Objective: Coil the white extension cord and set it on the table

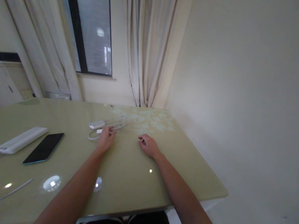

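On the far middle of the counter (133, 180), a white cable (119, 122) lies in a loose loop, with a small white adapter block (97, 124) at its left end. The loop rests flat on the glass surface; no part of it is raised.

The left hand (105, 139) lies over the near side of the loop, fingertips on the cord beside a small white plug (99, 131). Whether the fingers pinch the cord or merely rest on it cannot be told from this view. The right hand (148, 145) sits palm down on the bare counter, just to the right of the cable and apart from it, fingers loosely curled and holding nothing.

Judged from the layout, the work on the cable is at an early stage: contact is made with one hand, the cable is not lifted, and neither end appears joined to any device.

To the left, well apart from the cable, a dark phone (44, 147) lies face up with nothing plugged into it as far as can be seen. Beside it lies a white power strip (21, 140), its own lead running off the left edge. A second white cord (3, 194) crosses the near left corner. Beyond the counter, pale curtains (147, 45) flank a window (94, 27).
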The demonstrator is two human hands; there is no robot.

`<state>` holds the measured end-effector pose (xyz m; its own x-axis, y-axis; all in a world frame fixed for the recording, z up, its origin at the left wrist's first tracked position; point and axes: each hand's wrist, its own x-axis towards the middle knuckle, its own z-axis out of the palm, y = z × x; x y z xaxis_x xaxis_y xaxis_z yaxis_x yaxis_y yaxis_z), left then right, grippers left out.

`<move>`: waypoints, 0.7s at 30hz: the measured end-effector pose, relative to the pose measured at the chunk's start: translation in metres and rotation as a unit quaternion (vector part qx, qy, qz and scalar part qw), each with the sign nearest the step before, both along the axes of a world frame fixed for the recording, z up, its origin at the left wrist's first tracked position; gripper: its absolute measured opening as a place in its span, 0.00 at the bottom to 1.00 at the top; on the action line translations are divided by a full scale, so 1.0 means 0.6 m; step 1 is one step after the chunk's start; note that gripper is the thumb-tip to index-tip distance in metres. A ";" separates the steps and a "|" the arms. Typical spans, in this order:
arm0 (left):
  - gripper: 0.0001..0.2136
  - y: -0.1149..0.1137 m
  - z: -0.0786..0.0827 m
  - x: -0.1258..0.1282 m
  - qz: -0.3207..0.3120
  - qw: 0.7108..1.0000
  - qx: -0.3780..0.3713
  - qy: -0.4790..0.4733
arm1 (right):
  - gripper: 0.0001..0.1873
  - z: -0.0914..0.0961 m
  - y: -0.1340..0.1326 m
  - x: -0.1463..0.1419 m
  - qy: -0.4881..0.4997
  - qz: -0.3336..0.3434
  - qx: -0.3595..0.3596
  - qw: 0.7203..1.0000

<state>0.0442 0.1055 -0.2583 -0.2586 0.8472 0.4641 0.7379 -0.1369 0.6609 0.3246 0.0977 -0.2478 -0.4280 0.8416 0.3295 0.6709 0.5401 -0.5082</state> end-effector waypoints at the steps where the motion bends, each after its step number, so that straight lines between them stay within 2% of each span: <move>1: 0.18 0.002 -0.001 -0.008 0.011 1.000 -0.005 -0.017 | 0.12 0.000 0.000 0.000 0.002 -0.001 -0.003 1.000; 3: 0.19 0.001 0.001 -0.022 0.066 0.997 0.010 -0.043 | 0.11 0.000 0.001 0.000 0.010 -0.004 -0.010 1.000; 6: 0.16 -0.008 0.008 -0.041 0.183 0.981 0.016 -0.061 | 0.10 -0.001 0.004 0.000 0.024 -0.005 -0.018 1.000; 8: 0.14 -0.017 0.012 -0.049 0.222 0.973 0.004 -0.059 | 0.09 -0.004 0.007 0.001 0.030 -0.004 -0.019 0.999; 9: 0.15 -0.021 0.013 -0.050 0.221 0.974 0.000 -0.055 | 0.09 -0.005 0.008 0.001 0.034 -0.003 -0.020 0.999; 11: 0.17 -0.029 0.014 -0.042 0.184 0.982 0.000 -0.032 | 0.09 -0.007 0.010 0.002 0.045 -0.001 -0.019 0.999; 16: 0.16 -0.041 0.014 0.006 0.025 0.997 -0.040 0.067 | 0.10 -0.010 0.013 0.002 0.088 -0.004 -0.019 0.996; 21: 0.14 -0.050 0.014 0.039 -0.084 0.994 -0.059 0.045 | 0.18 -0.013 0.023 -0.004 0.215 -0.033 -0.071 0.973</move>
